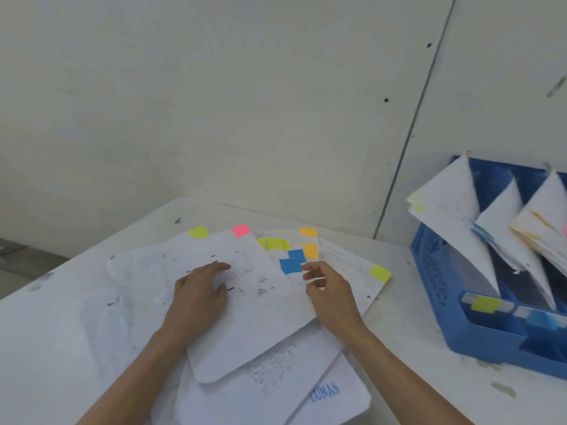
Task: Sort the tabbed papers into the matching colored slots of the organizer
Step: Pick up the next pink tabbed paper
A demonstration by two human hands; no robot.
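Currently, entry by entry.

Tabbed papers [260, 317]: a loose fanned pile on the white table [414, 348], directly before the person. The tabs at the far edges were yellow-green, pink, orange and blue.

Left hand [199, 289]: fingers straight, pressed flat on the top sheet, which bore the pink tab [241, 230].

Right hand [329, 291]: fingers part curled, tips at the blue tabs [291, 265]. Whether it pinched a sheet could not be told.

Organizer [435, 271]: blue, on the table to the right, well apart from the pile. Filed sheets [454, 216] stood in its slots. The front labels ran yellow [486, 303], then blue [541, 321].

Step, as judged: picking out a blue-tabbed sheet.

Method advised: weigh the pile down with the left hand. Pinch one sheet only, at its tabbed corner, and draw it sideways so neighbours do not drag. Check it against the blue label before slotting.
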